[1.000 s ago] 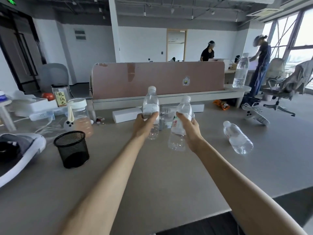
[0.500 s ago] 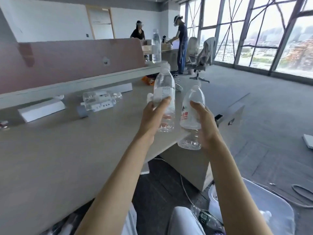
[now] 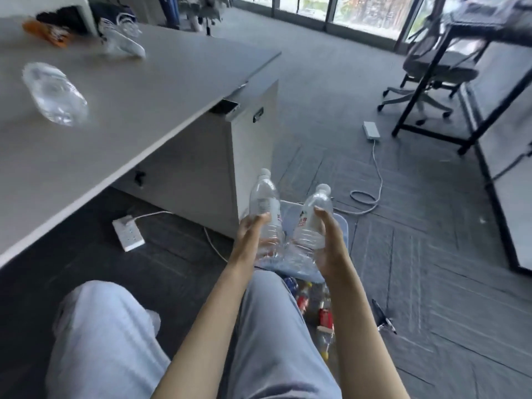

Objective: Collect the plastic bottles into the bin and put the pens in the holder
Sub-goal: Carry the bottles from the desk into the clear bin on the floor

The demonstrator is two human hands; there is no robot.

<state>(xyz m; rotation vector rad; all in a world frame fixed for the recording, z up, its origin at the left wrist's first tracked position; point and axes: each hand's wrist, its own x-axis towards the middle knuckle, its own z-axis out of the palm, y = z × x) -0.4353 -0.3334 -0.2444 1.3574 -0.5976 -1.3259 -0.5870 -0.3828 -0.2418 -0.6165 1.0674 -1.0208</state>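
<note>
Two clear plastic bottles are held upright, side by side, above the floor to the right of the bench (image 3: 149, 90). The left hand (image 3: 253, 234) is clamped around the lower body of the left bottle (image 3: 264, 203), thumb across the front. The right hand (image 3: 328, 243) is clamped around the right bottle (image 3: 312, 214), fingers wrapped over its side near the red-and-white label. Both bottles have white caps, and their lower bodies are nearly touching.

Directly below and behind the bottles sits a translucent bin (image 3: 342, 226) on the dark carpet, its rim partly hidden by the hands and bottles. Coloured items show through the bin wall nearer the person, but they are too blurred to identify.

A third clear bottle (image 3: 54, 93) lies on its side on the bench top, near the left edge of the view and well apart from both hands. A white power strip (image 3: 128, 231) lies on the floor under the bench, with a cable running from it. A second power strip (image 3: 371, 130) lies further out on the carpet, near an office chair (image 3: 431, 73). The person's legs, in light trousers (image 3: 109, 335), fill the lower part of the view. No pens or holder can be made out.
</note>
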